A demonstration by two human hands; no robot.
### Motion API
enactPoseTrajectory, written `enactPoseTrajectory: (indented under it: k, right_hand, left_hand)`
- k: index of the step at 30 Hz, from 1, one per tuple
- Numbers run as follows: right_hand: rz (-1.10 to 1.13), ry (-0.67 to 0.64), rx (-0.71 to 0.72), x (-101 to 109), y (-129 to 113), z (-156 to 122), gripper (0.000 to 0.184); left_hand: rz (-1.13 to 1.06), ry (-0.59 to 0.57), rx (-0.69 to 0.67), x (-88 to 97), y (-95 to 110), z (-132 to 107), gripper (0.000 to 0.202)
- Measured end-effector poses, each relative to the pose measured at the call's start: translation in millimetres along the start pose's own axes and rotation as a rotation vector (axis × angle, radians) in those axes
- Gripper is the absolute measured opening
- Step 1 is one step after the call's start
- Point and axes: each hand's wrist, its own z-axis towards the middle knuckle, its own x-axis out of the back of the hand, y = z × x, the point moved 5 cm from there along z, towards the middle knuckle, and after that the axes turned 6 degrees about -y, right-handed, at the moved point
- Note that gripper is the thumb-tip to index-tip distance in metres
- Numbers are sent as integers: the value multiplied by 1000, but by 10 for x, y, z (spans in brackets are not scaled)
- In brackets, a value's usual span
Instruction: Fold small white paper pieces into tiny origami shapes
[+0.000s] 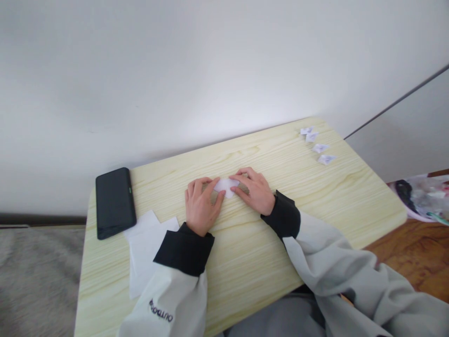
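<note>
A small white piece of paper [226, 186] lies on the light wooden table [301, 187] in the middle. My left hand [201, 205] rests on the table with its fingertips pressing the paper's left side. My right hand [254, 189] lies flat against the paper's right side, fingers pressing down on it. Both sleeves are grey with black cuffs.
A black phone [114, 202] lies near the table's left edge. White paper sheets [147, 248] lie under my left forearm. Several small folded paper pieces [317, 144] sit at the far right corner. A white wall stands behind the table, and a bag [423, 196] lies on the floor at right.
</note>
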Motion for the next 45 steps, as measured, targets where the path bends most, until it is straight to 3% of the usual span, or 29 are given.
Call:
enactPoseTrajectory:
  k: [20,29,45]
  right_hand:
    - [48,30,42,14,-13,0,22]
    - [48,-7,73,9,-29,2,22]
    - [-87,49,160,-9,-83,-110,27]
  left_hand:
    - [-3,-4,-26,0,8,10,34]
    - [-40,17,-98,19,56,16,19]
    - [161,58,-215,63,187,-51,17]
